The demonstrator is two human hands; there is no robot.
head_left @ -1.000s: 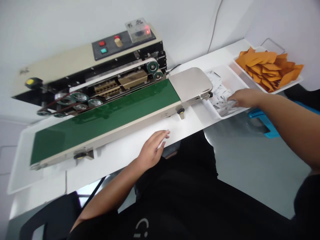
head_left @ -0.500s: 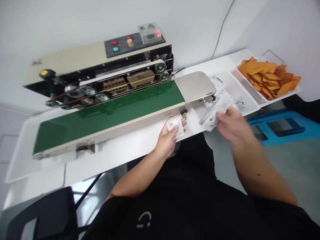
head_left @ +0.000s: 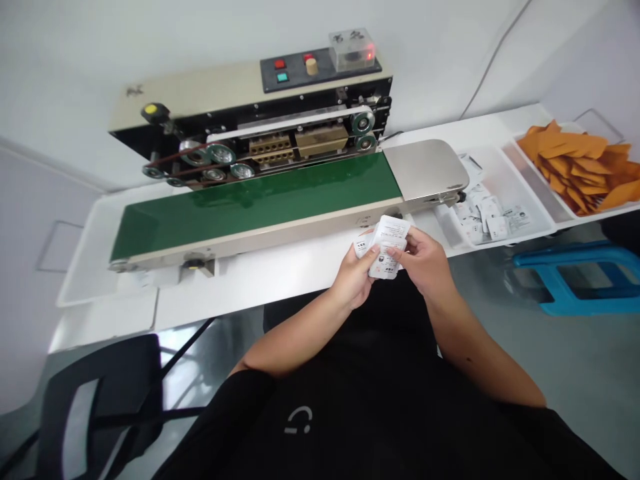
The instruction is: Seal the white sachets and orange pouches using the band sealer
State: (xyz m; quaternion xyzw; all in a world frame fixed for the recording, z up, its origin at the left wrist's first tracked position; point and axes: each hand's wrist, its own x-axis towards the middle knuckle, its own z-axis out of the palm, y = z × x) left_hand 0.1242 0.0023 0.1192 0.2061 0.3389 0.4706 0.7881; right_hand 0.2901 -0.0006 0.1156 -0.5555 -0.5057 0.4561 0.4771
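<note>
Both my hands are in front of me, just below the near edge of the conveyor. My left hand (head_left: pixel 354 277) grips a small white printed sachet (head_left: pixel 365 244). My right hand (head_left: pixel 423 260) pinches a second white printed sachet (head_left: pixel 387 247), and the two packets overlap. Behind them runs the green belt of a band sealer (head_left: pixel 255 203), with its steel plate (head_left: pixel 426 170) at the right end. Neither hand touches the machine. More white sachets (head_left: pixel 487 217) lie loose in a white tray (head_left: pixel 533 200) to my right.
Orange packets (head_left: pixel 575 167) fill a white tray (head_left: pixel 543 193) at the far right of the white table (head_left: pixel 280 300). A blue stool (head_left: pixel 575 280) stands on the floor at right, and a black chair (head_left: pixel 103 393) stands at lower left. A cable runs up the wall.
My right hand has left the tray area and moved in to meet my left, with both now holding sachets together at the centre. The view has shifted, so the machine appears further right.
</note>
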